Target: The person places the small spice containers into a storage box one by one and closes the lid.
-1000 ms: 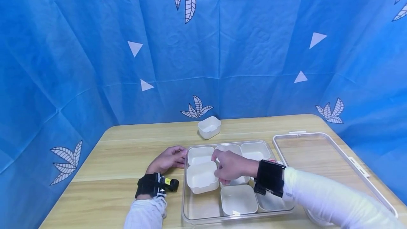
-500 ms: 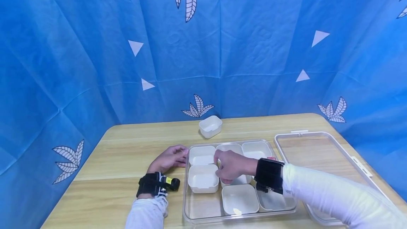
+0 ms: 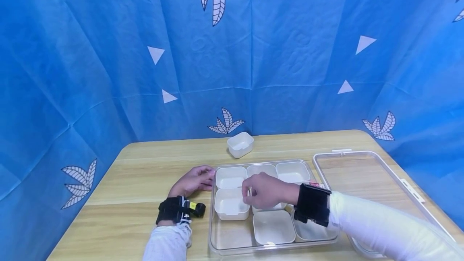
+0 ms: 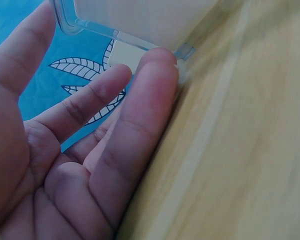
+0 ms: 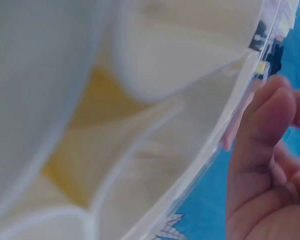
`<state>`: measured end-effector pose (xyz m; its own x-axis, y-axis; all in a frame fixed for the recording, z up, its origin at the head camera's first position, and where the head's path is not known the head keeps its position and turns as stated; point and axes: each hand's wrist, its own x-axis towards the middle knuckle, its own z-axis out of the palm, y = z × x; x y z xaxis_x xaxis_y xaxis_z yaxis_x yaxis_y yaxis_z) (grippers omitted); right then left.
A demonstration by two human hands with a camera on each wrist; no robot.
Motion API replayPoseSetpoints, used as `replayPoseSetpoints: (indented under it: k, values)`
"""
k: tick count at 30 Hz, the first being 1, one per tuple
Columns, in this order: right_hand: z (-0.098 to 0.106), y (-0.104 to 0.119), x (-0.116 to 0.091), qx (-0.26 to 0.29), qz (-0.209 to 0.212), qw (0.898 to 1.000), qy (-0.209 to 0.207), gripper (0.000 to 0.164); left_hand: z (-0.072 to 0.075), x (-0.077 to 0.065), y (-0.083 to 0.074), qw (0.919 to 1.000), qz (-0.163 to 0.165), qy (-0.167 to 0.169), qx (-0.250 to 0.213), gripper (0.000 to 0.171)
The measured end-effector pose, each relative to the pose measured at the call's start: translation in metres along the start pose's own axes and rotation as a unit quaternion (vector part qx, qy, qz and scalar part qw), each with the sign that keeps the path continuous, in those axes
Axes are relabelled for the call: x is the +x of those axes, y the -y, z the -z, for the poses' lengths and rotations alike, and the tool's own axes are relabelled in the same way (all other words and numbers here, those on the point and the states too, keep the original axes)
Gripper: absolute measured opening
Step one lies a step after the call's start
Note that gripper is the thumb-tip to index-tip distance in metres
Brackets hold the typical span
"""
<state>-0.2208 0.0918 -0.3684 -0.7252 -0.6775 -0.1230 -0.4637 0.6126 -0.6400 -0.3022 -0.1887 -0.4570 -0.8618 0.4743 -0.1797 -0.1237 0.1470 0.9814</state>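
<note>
In the head view a clear plastic case (image 3: 226, 237) holds several white square containers. One white container (image 3: 232, 205) sits level in its left column, behind a bare front-left spot. My right hand (image 3: 268, 190) is over the case beside this container's right rim, fingers loosely curled with thumb and index near each other. Nothing shows between them in the right wrist view. My left hand (image 3: 194, 180) rests on the table at the case's back-left side. Its fingertips (image 4: 157, 62) are right at the case wall in the left wrist view, with the fingers loosely bent.
Behind the case a loose white container (image 3: 241, 145) stands on the wooden table (image 3: 152, 164). A clear lid (image 3: 357, 172) with white clips lies to the right, partly under my right sleeve. A blue patterned curtain (image 3: 290, 51) hangs at the table's back.
The left-column container, tilted a second ago with my right hand at its rim, has come down level in the case. My right hand has let go and risen slightly. The left hand stays put.
</note>
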Motion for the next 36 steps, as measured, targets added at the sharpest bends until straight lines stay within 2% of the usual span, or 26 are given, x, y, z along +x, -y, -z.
replayPoseSetpoints:
  k: [3, 7, 12, 16, 21, 25, 27, 31, 36]
  values:
    - [-0.001, 0.005, -0.003, -0.053, 0.045, 0.998, 0.007, 0.011, 0.000, 0.001, 0.001, 1.0000, -0.002, 0.002, -0.001, 0.042]
    - [-0.002, 0.009, -0.004, -0.089, 0.060, 0.994, 0.006, 0.011, -0.001, 0.001, 0.001, 1.0000, -0.001, 0.001, -0.003, 0.041]
    - [-0.003, 0.004, -0.004, -0.099, 0.058, 0.993, -0.009, 0.012, -0.004, 0.001, 0.000, 1.0000, 0.000, 0.001, -0.005, 0.041]
    - [-0.001, -0.003, -0.004, -0.087, 0.061, 0.994, -0.027, 0.011, -0.004, 0.001, -0.001, 1.0000, -0.002, 0.002, -0.005, 0.040]
    - [0.010, -0.013, -0.009, -0.024, 0.052, 0.996, -0.062, 0.008, -0.002, 0.003, 0.000, 1.0000, -0.001, 0.000, -0.003, 0.041]
    - [0.024, -0.026, -0.018, 0.060, 0.001, 0.993, -0.106, 0.004, 0.000, 0.004, -0.001, 1.0000, 0.000, -0.003, -0.001, 0.042]
    - [0.031, -0.034, -0.023, 0.114, -0.037, 0.984, -0.129, 0.006, 0.000, 0.004, -0.001, 1.0000, 0.001, -0.004, 0.001, 0.042]
    - [0.040, -0.050, -0.036, 0.193, -0.087, 0.960, -0.181, 0.011, -0.001, 0.003, -0.001, 0.9999, 0.008, -0.011, 0.006, 0.044]
    - [0.049, -0.067, -0.054, 0.248, -0.106, 0.940, -0.209, 0.018, -0.002, 0.001, -0.003, 0.9997, 0.013, -0.019, 0.006, 0.044]
